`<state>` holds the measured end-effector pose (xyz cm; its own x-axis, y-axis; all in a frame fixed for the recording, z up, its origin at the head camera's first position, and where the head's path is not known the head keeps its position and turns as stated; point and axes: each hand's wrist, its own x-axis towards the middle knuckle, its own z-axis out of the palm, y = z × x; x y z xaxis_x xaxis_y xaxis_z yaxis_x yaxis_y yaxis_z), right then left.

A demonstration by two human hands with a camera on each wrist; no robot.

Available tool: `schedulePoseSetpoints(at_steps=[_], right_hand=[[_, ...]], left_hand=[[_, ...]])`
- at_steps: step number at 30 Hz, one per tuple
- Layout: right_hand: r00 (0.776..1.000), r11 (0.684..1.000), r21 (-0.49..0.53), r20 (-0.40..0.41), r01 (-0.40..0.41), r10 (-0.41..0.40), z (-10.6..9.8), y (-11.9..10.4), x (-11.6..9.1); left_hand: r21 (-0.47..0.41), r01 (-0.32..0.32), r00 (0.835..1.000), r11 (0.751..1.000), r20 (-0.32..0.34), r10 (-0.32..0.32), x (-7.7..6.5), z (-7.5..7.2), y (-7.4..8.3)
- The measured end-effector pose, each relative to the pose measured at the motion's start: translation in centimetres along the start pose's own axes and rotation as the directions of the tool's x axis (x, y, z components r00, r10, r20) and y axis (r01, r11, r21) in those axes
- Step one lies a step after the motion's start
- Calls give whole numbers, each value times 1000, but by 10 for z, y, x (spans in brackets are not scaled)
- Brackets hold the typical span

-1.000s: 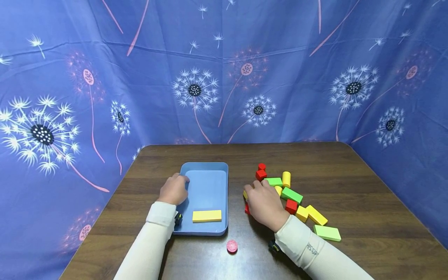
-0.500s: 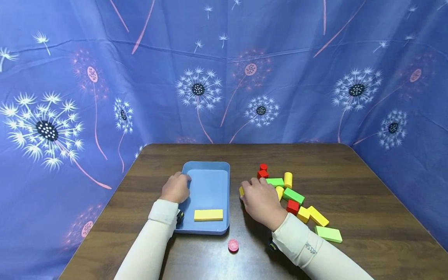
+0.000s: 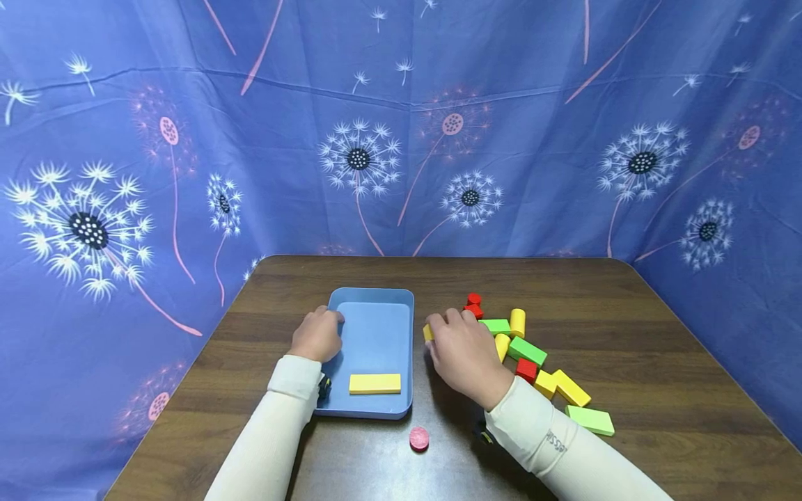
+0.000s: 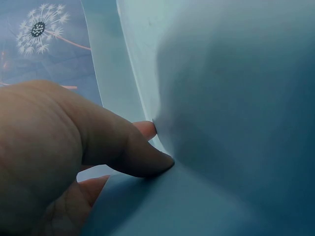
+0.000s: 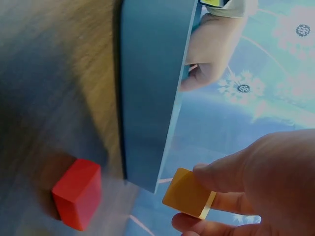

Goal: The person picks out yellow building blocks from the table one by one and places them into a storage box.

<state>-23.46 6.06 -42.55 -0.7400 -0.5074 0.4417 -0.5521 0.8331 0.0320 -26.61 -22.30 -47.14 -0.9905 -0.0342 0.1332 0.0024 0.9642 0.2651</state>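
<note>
A shallow blue tray [image 3: 370, 334] lies on the table with a flat yellow block [image 3: 374, 384] in its near end. My left hand [image 3: 317, 336] grips the tray's left wall; in the left wrist view the thumb [image 4: 147, 160] presses inside and other fingers are behind the wall. Between thumb and fingertips, my right hand [image 3: 466, 355] pinches a small yellow block [image 5: 188, 194], just right of the tray's right wall. The right wrist view shows this block raised, with a red block [image 5: 78, 194] on the table below. The right hand hides part of the block pile.
Right of the right hand lie green blocks [image 3: 528, 352], yellow cylinders [image 3: 517, 323], a red cube [image 3: 526, 370] and a pale green block [image 3: 590, 420]. A round red piece [image 3: 419, 439] rests near the tray's front right corner. A blue dandelion-print cloth [image 3: 401, 139] hangs behind the table.
My right hand has moved slightly left and away from me, lifting the small yellow block towards the tray. The left hand keeps its grip on the tray; the whole head view has shifted slightly.
</note>
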Motion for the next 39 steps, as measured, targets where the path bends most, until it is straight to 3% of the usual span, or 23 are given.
schedulePoseSetpoints(at_steps=[9,17,39], right_hand=[[999,999,41,-36,29,-27,-4,-4,6],[999,998,39,-8,50,-50,-7,-15,13],[990,989,51,-13,139,-139,4,-43,18]], left_hand=[[-8,8,1000,1000,11,-8,-1,-2,2],[-9,13,1000,1000,11,-13,1,-2,0],[-20,30,999,999,12,-30,-1,-1,1]])
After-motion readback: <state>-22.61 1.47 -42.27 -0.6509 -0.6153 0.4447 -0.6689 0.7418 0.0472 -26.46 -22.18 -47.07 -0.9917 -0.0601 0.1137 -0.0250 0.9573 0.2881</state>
